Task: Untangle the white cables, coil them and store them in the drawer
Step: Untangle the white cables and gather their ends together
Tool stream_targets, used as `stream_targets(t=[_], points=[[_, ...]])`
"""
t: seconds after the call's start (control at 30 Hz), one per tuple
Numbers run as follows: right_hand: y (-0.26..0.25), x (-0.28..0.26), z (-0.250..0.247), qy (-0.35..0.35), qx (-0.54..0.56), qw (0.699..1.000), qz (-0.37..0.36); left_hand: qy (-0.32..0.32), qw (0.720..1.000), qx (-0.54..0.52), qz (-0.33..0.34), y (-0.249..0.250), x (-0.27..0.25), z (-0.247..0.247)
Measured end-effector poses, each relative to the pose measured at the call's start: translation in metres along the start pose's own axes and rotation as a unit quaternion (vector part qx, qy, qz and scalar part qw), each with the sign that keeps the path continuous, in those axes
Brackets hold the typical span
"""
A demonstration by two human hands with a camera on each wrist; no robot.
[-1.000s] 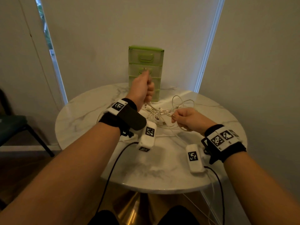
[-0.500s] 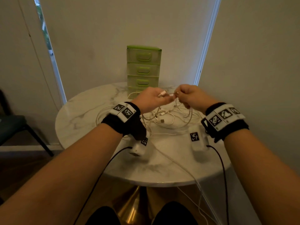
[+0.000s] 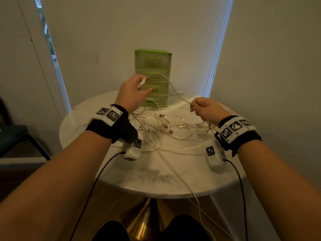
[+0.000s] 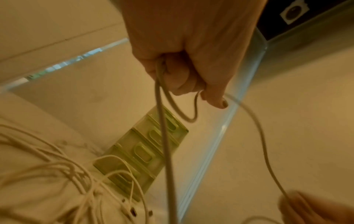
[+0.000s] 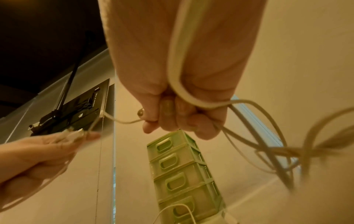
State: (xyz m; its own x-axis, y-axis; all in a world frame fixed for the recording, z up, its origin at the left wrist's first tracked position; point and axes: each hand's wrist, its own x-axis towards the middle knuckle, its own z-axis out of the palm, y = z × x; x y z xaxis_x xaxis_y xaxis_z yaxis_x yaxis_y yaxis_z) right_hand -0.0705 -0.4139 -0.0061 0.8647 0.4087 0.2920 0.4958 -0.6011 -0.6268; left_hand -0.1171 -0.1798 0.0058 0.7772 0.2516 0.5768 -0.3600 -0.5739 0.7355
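Note:
A tangle of white cables (image 3: 166, 126) lies on the round marble table (image 3: 156, 178). My left hand (image 3: 137, 89) is raised in front of the green drawer unit (image 3: 152, 77) and pinches the plug end of one white cable (image 3: 173, 86). That cable arcs down to my right hand (image 3: 203, 107), which grips it in a fist just above the table. In the left wrist view the cable (image 4: 162, 121) loops out of my curled left fingers. In the right wrist view the cable (image 5: 178, 78) runs across my palm into the closed right fist (image 5: 172, 116). All drawers look closed.
The green drawer unit (image 5: 184, 169) stands at the table's back edge against the wall. One white cable (image 3: 187, 185) trails off the table's front edge toward the floor. A dark chair (image 3: 15, 136) stands at the left. Black sensor leads hang from both wrists.
My hands were together over the pile half a second ago. Now they have drawn apart: the left rose toward the drawers, the right dropped to the right, stretching one cable between them.

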Motion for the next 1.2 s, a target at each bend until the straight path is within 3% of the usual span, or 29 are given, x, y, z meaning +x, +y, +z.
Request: stream_targets(t=[0.1,0.17,0.27,0.33,0.47,0.6,0.73,0.83,0.9,1.0,1.13,1.2], points=[[-0.003,0.003,0.007,0.016,-0.030,0.999,-0.018,-0.019,0.999,-0.044,0.014,0.011,-0.010,0.018],[-0.002,0.004,0.007,0.030,-0.022,0.999,-0.023,-0.035,0.996,-0.074,-0.023,0.013,-0.011,0.027],[-0.006,0.004,0.009,0.028,0.011,0.998,-0.050,-0.130,0.982,-0.096,-0.098,0.018,-0.017,0.043],[-0.015,0.003,0.014,0.000,0.047,0.996,-0.076,-0.157,0.974,-0.135,-0.095,0.025,-0.022,0.058],[-0.019,0.007,0.021,-0.019,0.068,0.993,-0.098,-0.090,0.978,-0.155,-0.104,0.031,-0.014,0.071],[0.010,0.014,0.018,-0.044,0.029,0.997,-0.056,-0.045,0.977,-0.142,-0.155,0.009,0.000,0.056],[0.037,0.021,0.003,-0.002,0.014,0.999,-0.039,0.056,0.959,-0.178,-0.214,-0.017,0.014,0.032],[0.052,0.035,-0.003,-0.006,-0.134,0.991,-0.017,0.113,0.949,-0.189,-0.225,-0.027,0.022,0.018],[0.060,0.042,-0.002,-0.024,-0.180,0.983,0.009,0.119,0.950,-0.183,-0.222,-0.029,0.025,0.015],[0.059,0.047,0.001,0.009,-0.130,0.991,0.006,0.100,0.958,-0.164,-0.211,-0.031,0.024,0.019],[0.032,0.045,0.007,0.202,-0.096,0.967,-0.119,0.071,0.957,-0.193,-0.206,-0.029,0.019,0.031],[0.012,0.040,0.009,0.186,-0.011,0.971,-0.151,0.054,0.956,-0.207,-0.201,-0.024,0.018,0.033]])
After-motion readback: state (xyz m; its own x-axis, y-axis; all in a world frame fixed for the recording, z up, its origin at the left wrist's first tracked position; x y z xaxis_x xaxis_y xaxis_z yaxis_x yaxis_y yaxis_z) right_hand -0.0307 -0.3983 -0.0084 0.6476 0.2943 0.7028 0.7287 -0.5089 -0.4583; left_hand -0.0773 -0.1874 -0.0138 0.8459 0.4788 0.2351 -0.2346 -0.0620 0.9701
